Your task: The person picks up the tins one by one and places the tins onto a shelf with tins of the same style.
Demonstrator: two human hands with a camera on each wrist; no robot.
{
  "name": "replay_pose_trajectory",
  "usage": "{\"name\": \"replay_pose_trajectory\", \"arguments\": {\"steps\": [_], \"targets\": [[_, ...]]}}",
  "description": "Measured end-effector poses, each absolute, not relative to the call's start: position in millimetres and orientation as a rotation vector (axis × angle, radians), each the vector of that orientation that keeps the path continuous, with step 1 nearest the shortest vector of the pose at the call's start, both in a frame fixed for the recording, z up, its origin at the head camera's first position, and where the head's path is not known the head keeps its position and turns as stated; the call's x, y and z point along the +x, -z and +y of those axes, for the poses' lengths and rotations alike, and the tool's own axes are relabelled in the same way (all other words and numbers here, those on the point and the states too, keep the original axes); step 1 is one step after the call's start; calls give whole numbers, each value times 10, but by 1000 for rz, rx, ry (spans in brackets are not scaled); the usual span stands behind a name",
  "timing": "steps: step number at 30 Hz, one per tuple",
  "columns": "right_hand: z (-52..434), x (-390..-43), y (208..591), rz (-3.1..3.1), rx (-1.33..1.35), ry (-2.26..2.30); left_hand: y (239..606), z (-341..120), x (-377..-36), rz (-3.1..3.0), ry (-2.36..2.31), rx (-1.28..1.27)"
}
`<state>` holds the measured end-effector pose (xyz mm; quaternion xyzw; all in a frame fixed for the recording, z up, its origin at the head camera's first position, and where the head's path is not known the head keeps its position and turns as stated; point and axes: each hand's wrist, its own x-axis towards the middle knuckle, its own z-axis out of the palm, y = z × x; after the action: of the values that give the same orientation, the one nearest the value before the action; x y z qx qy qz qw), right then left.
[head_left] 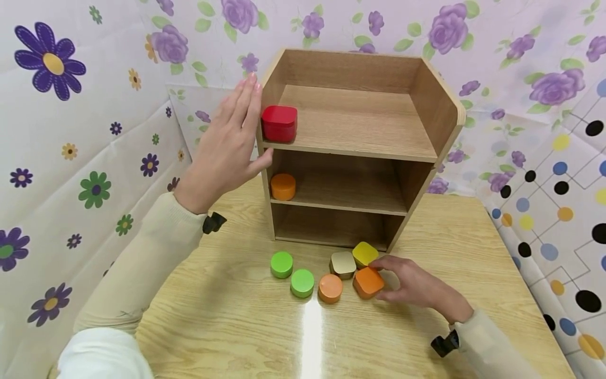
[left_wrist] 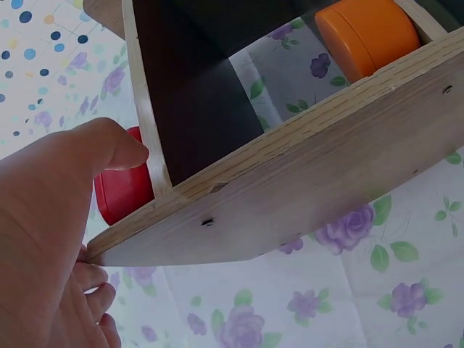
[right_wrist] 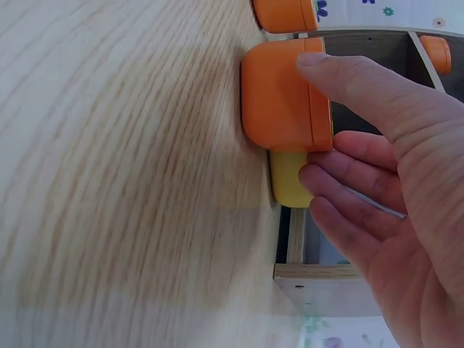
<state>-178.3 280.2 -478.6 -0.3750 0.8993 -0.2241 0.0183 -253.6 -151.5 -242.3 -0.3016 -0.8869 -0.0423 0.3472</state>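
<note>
My left hand [head_left: 232,138] lies with straight fingers along the left side of a small wooden shelf [head_left: 352,123]. Its thumb reaches the front edge, close to a red square box [head_left: 280,124] on the top board, also in the left wrist view. At the lower right, my right hand [head_left: 411,281] pinches an orange square box [head_left: 369,282] on the table, its thumb on the lid edge [right_wrist: 315,94]. Just behind that box are a yellow box [head_left: 365,253] and a beige box [head_left: 343,264]. A light orange round box [head_left: 330,288] sits left of it.
Two green round boxes [head_left: 281,264] stand on the wooden table [head_left: 227,316] before the shelf. An orange round box [head_left: 283,187] sits at the left end of the middle board. Patterned cloth walls [head_left: 94,105] border the table at the back and sides.
</note>
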Motion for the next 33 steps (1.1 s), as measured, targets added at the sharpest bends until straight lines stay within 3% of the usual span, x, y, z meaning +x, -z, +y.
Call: {"name": "replay_pose_trajectory", "arguments": {"steps": [33], "targets": [[2683, -1790, 4705, 2710, -1135, 699, 2350, -1461, -2536, -2383, 5, -713]]}}
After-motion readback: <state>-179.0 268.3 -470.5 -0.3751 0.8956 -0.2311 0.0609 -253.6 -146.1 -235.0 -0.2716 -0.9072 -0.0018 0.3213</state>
